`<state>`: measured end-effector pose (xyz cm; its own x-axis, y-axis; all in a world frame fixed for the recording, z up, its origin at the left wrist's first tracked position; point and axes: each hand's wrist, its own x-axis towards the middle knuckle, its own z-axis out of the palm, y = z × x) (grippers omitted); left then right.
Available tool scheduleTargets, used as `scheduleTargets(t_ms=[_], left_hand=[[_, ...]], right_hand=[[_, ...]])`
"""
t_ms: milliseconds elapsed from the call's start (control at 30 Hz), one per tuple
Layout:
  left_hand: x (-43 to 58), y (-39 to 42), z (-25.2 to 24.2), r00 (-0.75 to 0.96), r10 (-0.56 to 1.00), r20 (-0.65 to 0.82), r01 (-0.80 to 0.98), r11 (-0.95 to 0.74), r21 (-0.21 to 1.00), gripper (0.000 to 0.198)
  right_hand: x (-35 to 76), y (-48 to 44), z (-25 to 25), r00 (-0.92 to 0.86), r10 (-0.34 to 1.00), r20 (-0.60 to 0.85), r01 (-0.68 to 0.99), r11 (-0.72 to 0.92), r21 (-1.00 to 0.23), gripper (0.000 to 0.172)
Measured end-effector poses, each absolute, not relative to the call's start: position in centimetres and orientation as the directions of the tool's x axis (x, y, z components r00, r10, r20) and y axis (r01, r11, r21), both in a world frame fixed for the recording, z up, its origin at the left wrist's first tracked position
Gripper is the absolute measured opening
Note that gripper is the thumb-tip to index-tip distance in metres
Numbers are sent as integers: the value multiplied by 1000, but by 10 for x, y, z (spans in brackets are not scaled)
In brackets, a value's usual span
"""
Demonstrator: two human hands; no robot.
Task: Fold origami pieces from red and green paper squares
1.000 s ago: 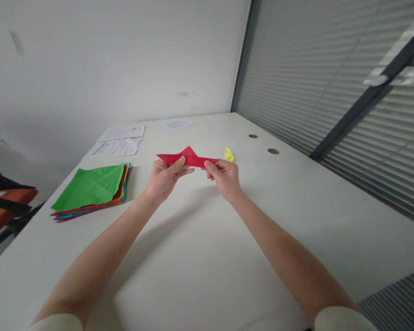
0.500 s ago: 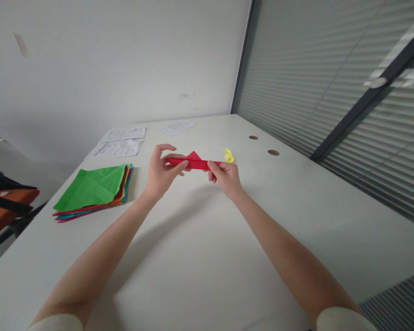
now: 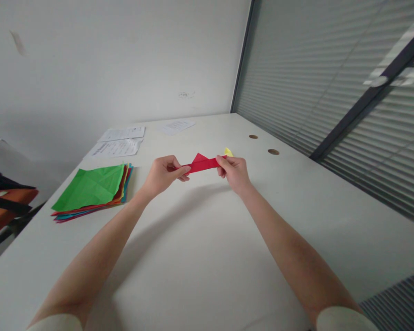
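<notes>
Red paper strip (image 3: pixel 203 163) stretched above the table (image 3: pixel 207 257), left hand (image 3: pixel 163 174) pinching its nine o'clock end, right hand (image 3: pixel 235 174) pinching the three o'clock end, tension pulling folds flat; coloured sheets (image 3: pixel 93 189) lie at nine o'clock.

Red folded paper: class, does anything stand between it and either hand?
Nothing visible does. The left hand pinches one end of the red folded paper and the right hand the other. A small yellow piece lies beyond the right hand, not between.
</notes>
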<state>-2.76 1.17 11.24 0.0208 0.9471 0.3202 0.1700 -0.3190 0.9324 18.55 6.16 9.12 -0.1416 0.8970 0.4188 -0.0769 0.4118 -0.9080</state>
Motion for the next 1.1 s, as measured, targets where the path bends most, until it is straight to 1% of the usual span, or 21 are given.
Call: scheduleTargets(t_ms=[67,233,333,533,667,767,933,1000,1100], left_hand=[[-28,12,111,28,947,321,173,-321,931,35],[-24,11,112,31,944,330,152,-331,931,36],[-24,11,111,46,941,335,136,-338,931,37],[-23,9,114,-47,911,410,189,-395,899,32],[-21,8,116,-56,908,415,223,-394,892,29],[-20,9,114,-57,916,397,194,-380,905,30],[-18,8,114,-79,916,394,110,-385,916,33],[-16,8,115,-97,912,398,101,-389,916,35],[-16,8,117,-122,908,402,92,-393,915,39]], right_hand=[[184,62,91,-117,900,419,-91,411,-907,54],[183,61,90,-133,893,429,-72,423,-903,51],[183,62,90,-97,889,447,-69,442,-894,51],[180,60,89,-68,884,463,-97,456,-885,52],[180,63,85,-75,896,437,-132,426,-895,51],[180,67,79,-88,906,414,-178,394,-902,48],[177,70,77,-40,928,369,-273,345,-898,33],[175,70,79,-4,933,361,-277,346,-896,34],[174,68,81,19,929,369,-265,361,-894,40]])
